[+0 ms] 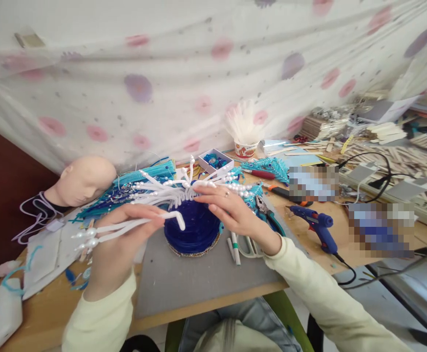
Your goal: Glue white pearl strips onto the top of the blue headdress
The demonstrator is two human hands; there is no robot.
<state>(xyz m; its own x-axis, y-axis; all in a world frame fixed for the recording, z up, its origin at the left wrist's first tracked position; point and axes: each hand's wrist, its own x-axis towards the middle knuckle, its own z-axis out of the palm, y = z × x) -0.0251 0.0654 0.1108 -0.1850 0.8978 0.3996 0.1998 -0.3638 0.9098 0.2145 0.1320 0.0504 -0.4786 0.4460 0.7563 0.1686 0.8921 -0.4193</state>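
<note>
**White Pearl-Tipped Stems Held Above a Blue Beaded-Rim Cap**

The left hand [120, 239] pinches a pair of pearl-tipped pipe cleaners [120, 228] between thumb and fingers; their beads point left, and a bent end sticks out over the cap's left side. The right hand [228, 208] reaches over the cap to the white pipe-cleaner spray [162, 190], fingers extended and close together, thumb slightly apart; whether it pinches a stem, I cannot tell.

The deep-blue cap [191, 230] sits on a gray mat [206, 283], beaded rim toward the wearer. A band of mat surface shows between that rim and the wooden table's [184, 315] front edge, and more lies front-left, toward the left sleeve [99, 313].

Just right of the cap, white-handled scissors [252, 248] and combination pliers [266, 213] crowd the mat's edge. Wood shows between them and the blue glue gun [319, 227], whose cord drops toward the table's edge. Behind left, blue stems [147, 171] and a mannequin head [85, 181] hem in the cap's far side.
</note>
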